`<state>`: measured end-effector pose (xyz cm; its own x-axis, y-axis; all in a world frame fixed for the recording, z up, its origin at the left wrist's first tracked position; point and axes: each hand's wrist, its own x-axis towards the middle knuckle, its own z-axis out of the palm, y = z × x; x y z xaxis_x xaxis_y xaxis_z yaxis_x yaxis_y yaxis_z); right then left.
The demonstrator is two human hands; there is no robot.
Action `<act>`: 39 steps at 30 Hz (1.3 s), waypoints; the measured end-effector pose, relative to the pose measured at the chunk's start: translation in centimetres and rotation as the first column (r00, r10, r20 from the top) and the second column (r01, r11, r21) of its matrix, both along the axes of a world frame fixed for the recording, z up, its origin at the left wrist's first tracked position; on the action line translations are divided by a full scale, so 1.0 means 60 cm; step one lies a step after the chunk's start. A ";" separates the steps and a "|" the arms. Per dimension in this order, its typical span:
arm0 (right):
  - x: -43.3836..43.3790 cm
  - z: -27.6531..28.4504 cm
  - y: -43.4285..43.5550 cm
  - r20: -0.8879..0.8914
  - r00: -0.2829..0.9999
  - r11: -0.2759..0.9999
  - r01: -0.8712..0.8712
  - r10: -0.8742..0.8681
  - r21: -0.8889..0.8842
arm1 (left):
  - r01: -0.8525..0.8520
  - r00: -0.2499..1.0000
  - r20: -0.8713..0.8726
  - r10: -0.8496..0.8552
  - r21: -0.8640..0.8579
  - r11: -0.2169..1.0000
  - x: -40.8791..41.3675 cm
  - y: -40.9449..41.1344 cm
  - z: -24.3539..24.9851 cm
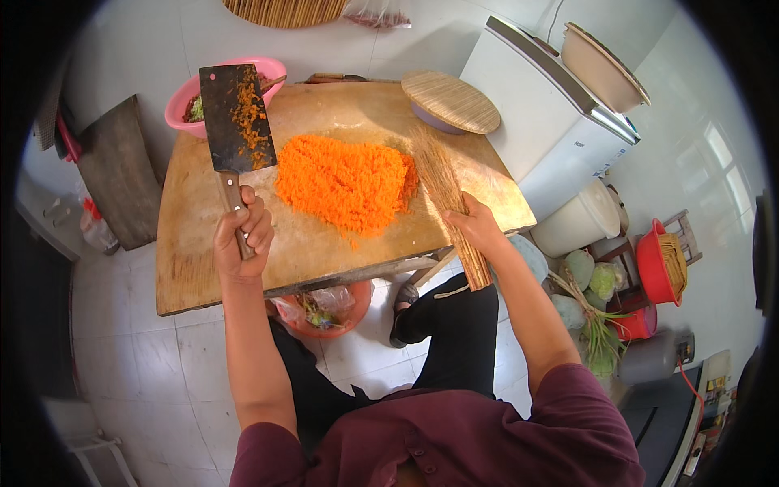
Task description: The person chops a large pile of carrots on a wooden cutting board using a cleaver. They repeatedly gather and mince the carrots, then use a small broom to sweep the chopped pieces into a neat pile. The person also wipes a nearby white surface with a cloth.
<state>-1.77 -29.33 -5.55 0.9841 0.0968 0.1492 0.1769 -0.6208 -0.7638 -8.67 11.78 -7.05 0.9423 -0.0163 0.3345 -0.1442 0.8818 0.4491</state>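
My left hand (248, 234) grips the wooden handle of a cleaver (228, 122), its broad dark blade raised and smeared with orange bits. A heap of finely chopped orange vegetable, probably carrot (347, 182), spreads over the middle of the wooden board (207, 255). In my right hand (478, 222) is a bundled straw hand brush (439, 170). Its bristles point away from me, just right of the heap, and its bound end hangs past the board's front edge.
Behind the blade stands a pink basin (182, 109) with chopped food. A woven lid (450, 100) covers a purple bowl at the back right, beside a white refrigerator (535, 109). An orange waste bin (359, 310) sits under the front edge. Melons (578, 268) lie at the right.
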 end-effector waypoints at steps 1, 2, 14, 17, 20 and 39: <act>0.002 -0.006 -0.010 0.051 0.999 1.000 0.011 -0.010 -0.016 | -0.001 1.000 0.002 0.001 -0.007 1.000 0.001 -0.003 0.000; 0.005 -0.007 -0.023 0.074 0.997 0.998 0.032 -0.029 -0.046 | 0.010 1.000 0.010 -0.010 -0.011 1.000 0.004 -0.006 0.001; 0.024 0.026 -0.065 0.288 0.945 0.977 -0.103 0.154 -0.185 | 0.039 0.998 0.042 -0.038 -0.043 0.998 0.007 0.003 0.001; -0.004 0.071 0.007 0.133 0.983 0.922 -0.064 0.124 -0.383 | 0.026 0.999 0.029 -0.025 -0.027 0.999 0.001 0.010 0.001; 0.012 0.090 0.038 0.107 0.987 0.800 -0.032 0.120 -0.599 | 0.051 0.998 0.034 -0.050 -0.026 0.998 0.004 0.007 -0.002; 0.021 -0.007 0.015 0.108 0.652 0.502 -0.456 0.751 -0.735 | 0.014 0.996 0.084 -0.010 -0.045 0.999 -0.006 0.025 0.006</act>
<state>-0.50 -28.43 -5.96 0.5066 0.8515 0.1356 0.8614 -0.5067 -0.0363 -9.04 13.30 -6.71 0.9108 -0.0104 0.4128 -0.1690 0.9027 0.3956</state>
